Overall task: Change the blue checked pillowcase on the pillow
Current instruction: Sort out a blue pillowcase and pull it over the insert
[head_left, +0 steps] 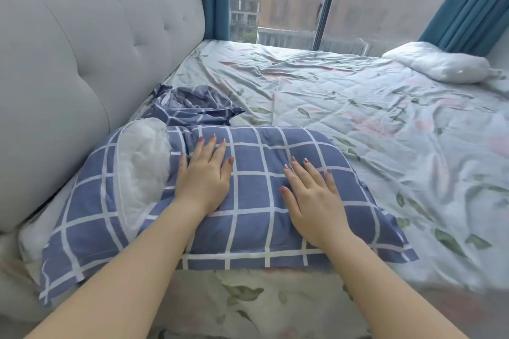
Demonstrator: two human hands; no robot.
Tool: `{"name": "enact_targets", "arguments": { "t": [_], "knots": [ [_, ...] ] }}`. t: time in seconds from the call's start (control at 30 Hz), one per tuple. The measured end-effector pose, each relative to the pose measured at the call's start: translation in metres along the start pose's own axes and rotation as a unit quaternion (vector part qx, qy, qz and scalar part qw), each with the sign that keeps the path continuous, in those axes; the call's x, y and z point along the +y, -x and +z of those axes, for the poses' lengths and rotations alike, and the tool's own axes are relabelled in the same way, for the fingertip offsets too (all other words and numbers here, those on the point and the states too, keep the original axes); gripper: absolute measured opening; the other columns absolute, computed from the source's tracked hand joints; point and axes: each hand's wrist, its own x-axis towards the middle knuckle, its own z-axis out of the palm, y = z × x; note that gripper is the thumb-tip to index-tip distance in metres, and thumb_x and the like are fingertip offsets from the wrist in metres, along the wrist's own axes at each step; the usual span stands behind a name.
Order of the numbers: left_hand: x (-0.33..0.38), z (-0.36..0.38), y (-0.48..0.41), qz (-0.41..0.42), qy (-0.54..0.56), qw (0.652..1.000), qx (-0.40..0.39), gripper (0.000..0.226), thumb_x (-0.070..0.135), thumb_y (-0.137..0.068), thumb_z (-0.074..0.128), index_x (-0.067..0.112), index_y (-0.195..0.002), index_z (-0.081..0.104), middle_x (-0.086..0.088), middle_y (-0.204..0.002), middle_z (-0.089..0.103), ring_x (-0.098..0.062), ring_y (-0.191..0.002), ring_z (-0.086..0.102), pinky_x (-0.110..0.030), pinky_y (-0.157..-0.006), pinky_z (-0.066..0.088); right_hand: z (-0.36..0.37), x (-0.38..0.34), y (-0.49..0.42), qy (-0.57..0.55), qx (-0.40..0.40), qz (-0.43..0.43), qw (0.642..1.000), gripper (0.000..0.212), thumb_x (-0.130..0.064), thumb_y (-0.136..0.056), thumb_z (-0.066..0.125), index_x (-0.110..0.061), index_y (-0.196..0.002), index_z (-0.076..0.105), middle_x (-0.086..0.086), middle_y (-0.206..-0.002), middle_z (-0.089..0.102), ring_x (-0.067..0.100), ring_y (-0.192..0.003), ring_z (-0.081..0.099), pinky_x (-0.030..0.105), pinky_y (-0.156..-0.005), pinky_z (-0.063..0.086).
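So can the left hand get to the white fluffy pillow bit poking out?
Probably yes. The left hand lies flat on the blue checked pillowcase, right beside the white pillow showing at its open end, and nothing lies between them.

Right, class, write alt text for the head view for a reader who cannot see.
A left hand and right hand rest flat on a blue checked pillowcase, its white pillow poking out at one end. A second checked pillowcase lies crumpled by the headboard.
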Motion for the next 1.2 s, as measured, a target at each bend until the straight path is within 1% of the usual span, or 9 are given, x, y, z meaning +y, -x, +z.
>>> {"name": "enact_targets", "arguments": {
  "t": [0.1,0.2,0.33,0.53,0.63,0.8,1.0,1.1,1.2],
  "knots": [
    [0.002,0.017,-0.018,-0.003,0.025,0.999,0.023,0.056,0.047,-0.103,0.016,0.030,-0.156,0.018,0.011,-0.164,0.006,-0.013,-0.151,-0.002,-0.048,-0.122,0.000,-0.008,0.007,-0.017,0.004,0.045,0.001,0.999,0.076,-0.053,-0.092,-0.004,-0.024,-0.155,0.027,-0.007,-0.163,0.017,0.016,-0.152,0.007,0.041,-0.120,-0.005],
    [0.011,0.032,-0.029,-0.004,0.010,1.000,-0.017,0.053,0.044,-0.104,0.016,0.030,-0.154,0.025,0.010,-0.162,0.019,-0.016,-0.151,0.008,-0.050,-0.121,0.000,-0.010,0.014,-0.037,0.020,0.022,-0.017,0.999,0.077,-0.054,-0.090,-0.007,-0.028,-0.156,0.021,-0.009,-0.164,0.014,0.015,-0.152,0.005,0.044,-0.121,-0.003],
    [0.018,0.047,-0.021,0.019,-0.076,0.994,-0.075,0.064,0.045,-0.096,0.001,0.030,-0.150,0.035,0.012,-0.156,0.034,-0.013,-0.146,0.023,-0.050,-0.120,0.004,0.002,0.036,-0.048,0.006,-0.073,0.025,0.997,0.056,-0.053,-0.102,0.009,-0.039,-0.156,0.010,-0.016,-0.164,-0.001,0.009,-0.151,-0.006,0.045,-0.122,-0.005],
    [0.019,0.045,0.014,0.072,-0.116,0.987,-0.079,0.093,0.051,-0.076,-0.018,0.031,-0.146,0.040,0.014,-0.152,0.040,-0.010,-0.143,0.029,-0.047,-0.119,0.008,0.018,0.052,-0.011,-0.090,-0.249,0.044,0.963,0.059,-0.056,-0.101,0.007,-0.039,-0.154,-0.013,-0.022,-0.159,-0.021,0.002,-0.147,-0.020,0.039,-0.120,-0.013],
    [0.019,0.041,0.016,0.066,-0.106,0.987,-0.097,0.095,0.052,-0.074,-0.021,0.033,-0.150,0.032,0.018,-0.156,0.031,-0.005,-0.146,0.021,-0.045,-0.121,0.003,0.024,0.053,-0.004,-0.096,-0.239,0.041,0.965,0.060,-0.056,-0.101,0.007,-0.038,-0.153,-0.016,-0.023,-0.158,-0.023,0.001,-0.145,-0.023,0.037,-0.119,-0.016],
    [0.019,0.041,-0.003,0.028,-0.068,0.994,-0.084,0.054,0.041,-0.104,0.011,0.029,-0.156,0.017,0.017,-0.162,0.012,-0.005,-0.150,0.003,-0.050,-0.120,-0.005,0.034,0.043,-0.032,-0.119,-0.203,0.046,0.971,0.061,-0.055,-0.101,0.009,-0.036,-0.153,-0.018,-0.019,-0.158,-0.028,0.000,-0.142,-0.029,0.039,-0.116,-0.021],
    [0.011,0.035,0.004,0.029,-0.063,0.997,-0.041,0.054,0.044,-0.103,0.015,0.031,-0.155,0.020,0.017,-0.162,0.014,-0.007,-0.150,0.004,-0.052,-0.119,-0.005,0.030,0.021,-0.003,-0.119,-0.241,0.048,0.962,0.062,-0.051,-0.103,0.009,-0.029,-0.151,-0.024,-0.014,-0.156,-0.034,0.004,-0.142,-0.032,0.043,-0.117,-0.021],
    [0.013,0.026,0.007,0.024,-0.061,0.998,-0.009,0.054,0.047,-0.102,0.017,0.031,-0.153,0.028,0.015,-0.160,0.022,-0.009,-0.150,0.010,-0.053,-0.119,-0.003,0.012,0.018,-0.004,-0.123,-0.212,0.081,0.966,0.061,-0.054,-0.102,0.008,-0.031,-0.155,-0.012,-0.016,-0.161,-0.022,0.003,-0.146,-0.023,0.043,-0.117,-0.018],
    [0.017,0.022,0.007,0.017,-0.067,0.998,0.012,0.052,0.046,-0.102,0.020,0.030,-0.150,0.034,0.014,-0.159,0.027,-0.010,-0.149,0.013,-0.056,-0.118,-0.002,-0.013,0.001,-0.018,-0.183,-0.063,0.129,0.973,0.060,-0.055,-0.101,0.011,-0.031,-0.156,0.016,-0.013,-0.164,0.006,0.007,-0.151,-0.002,0.046,-0.119,-0.009]
  ]
}}
